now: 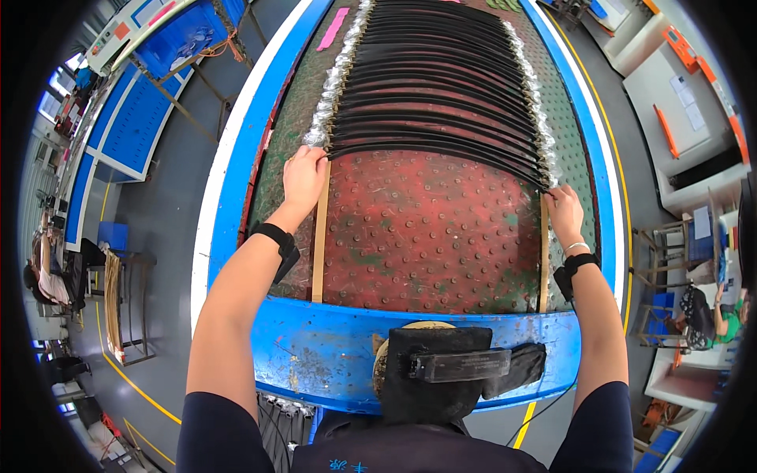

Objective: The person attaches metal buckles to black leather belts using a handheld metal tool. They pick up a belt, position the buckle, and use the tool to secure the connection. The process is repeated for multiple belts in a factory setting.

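Many thin black tubes lie side by side in a ladder-like row across a studded red and green table top. Their ends rest on two long tan strips, a left strip and a right strip. At the near end of the row, my left hand pinches the left end of the nearest black tube. My right hand has its fingers closed at that tube's right end. Between my hands the tube bows slightly away from me. My fingers partly hide both its ends.
Crumpled clear plastic runs along both sides of the row. A blue frame borders the table, with a black padded device at its near edge. A pink strip lies far left. Benches and seated people are on both sides.
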`<action>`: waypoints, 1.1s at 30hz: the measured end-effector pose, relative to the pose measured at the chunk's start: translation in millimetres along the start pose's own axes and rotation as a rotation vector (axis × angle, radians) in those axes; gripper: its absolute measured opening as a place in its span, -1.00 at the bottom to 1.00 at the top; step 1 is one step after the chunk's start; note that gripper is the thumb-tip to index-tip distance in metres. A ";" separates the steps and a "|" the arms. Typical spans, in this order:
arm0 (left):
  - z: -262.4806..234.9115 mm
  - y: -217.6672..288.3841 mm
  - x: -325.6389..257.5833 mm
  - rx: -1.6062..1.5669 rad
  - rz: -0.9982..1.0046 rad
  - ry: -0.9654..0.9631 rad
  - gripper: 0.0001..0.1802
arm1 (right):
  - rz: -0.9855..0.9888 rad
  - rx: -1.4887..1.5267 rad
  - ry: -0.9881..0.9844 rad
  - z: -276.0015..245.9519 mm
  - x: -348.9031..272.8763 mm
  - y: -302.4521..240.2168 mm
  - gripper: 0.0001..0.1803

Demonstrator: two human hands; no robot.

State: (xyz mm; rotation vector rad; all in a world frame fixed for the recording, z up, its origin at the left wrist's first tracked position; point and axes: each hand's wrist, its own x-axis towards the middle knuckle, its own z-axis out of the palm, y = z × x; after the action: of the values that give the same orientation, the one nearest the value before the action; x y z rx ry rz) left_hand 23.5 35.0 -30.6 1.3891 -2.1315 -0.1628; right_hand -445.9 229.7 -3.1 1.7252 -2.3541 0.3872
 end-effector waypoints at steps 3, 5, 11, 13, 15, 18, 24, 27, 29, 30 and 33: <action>0.9 1.4 0.4 0.052 -0.048 -0.025 -0.88 | -0.022 0.006 0.021 6.9 -0.3 2.5 -0.87; 1.3 2.9 0.7 0.090 -0.073 -0.042 -0.88 | -0.010 -0.007 0.012 8.9 0.5 2.3 -0.87; -0.4 6.4 2.9 0.173 -0.061 -0.042 -0.87 | -0.002 -0.028 -0.017 7.6 1.1 3.9 -0.85; 1.7 6.1 2.9 0.187 -0.050 -0.032 -0.87 | 0.001 -0.029 -0.024 3.6 0.4 3.6 -0.84; 1.8 4.3 2.4 0.191 -0.033 -0.014 -0.87 | -0.006 -0.033 -0.019 3.1 0.9 0.3 -0.83; -0.5 3.2 0.8 0.193 -0.034 -0.029 -0.88 | -0.024 -0.043 -0.002 -0.2 0.6 -2.1 -0.84; -2.2 6.7 0.3 0.154 -0.098 -0.059 -0.83 | -0.024 -0.040 -0.021 2.7 0.4 5.9 -0.83; -4.7 5.2 -0.2 0.151 -0.098 -0.053 -0.79 | -0.021 -0.053 -0.030 -0.6 -0.1 5.4 -0.82; -7.7 4.7 -1.6 0.175 -0.087 -0.037 -0.77 | -0.013 -0.062 -0.043 -4.7 -1.7 4.4 -0.79; -9.9 6.3 -2.0 0.187 -0.080 -0.028 -0.75 | -0.016 -0.060 -0.032 -6.8 -3.3 5.9 -0.79; -23.3 12.7 -6.8 0.167 -0.077 -0.031 -0.71 | -0.034 -0.048 -0.002 -18.5 -9.9 8.0 -0.79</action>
State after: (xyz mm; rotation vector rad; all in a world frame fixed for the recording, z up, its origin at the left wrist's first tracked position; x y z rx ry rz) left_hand 27.7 51.4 -9.0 1.5748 -2.1594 -0.0374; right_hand -450.5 246.9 10.6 1.7428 -2.3128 0.3210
